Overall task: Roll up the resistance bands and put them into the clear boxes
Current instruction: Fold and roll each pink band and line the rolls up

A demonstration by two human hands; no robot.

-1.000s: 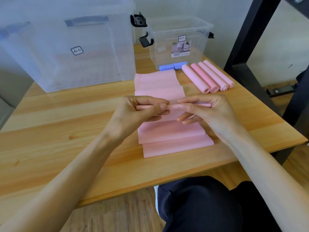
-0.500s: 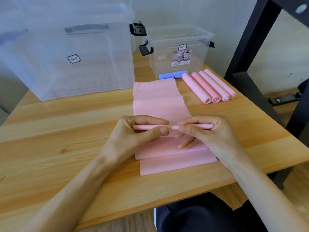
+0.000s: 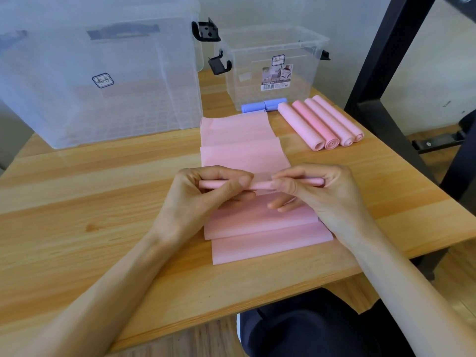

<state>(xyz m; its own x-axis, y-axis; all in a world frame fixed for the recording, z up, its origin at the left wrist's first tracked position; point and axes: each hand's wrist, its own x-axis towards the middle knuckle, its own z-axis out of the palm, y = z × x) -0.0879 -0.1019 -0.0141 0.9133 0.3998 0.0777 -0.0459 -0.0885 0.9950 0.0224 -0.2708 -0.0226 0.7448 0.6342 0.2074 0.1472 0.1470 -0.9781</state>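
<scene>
Pinching a pink band (image 3: 257, 222) roll, both hands' fingers (image 3: 239, 180) work over the wooden table (image 3: 103, 202) by a pale wall (image 3: 257, 11)

Four pink rolls (image 3: 320, 122) lined up beyond my right fingers (image 3: 284, 182) — two blue rolls (image 3: 264, 105) past them, two clear boxes (image 3: 103, 73) further out — and one pink band (image 3: 244, 150) under my fingertips.
</scene>
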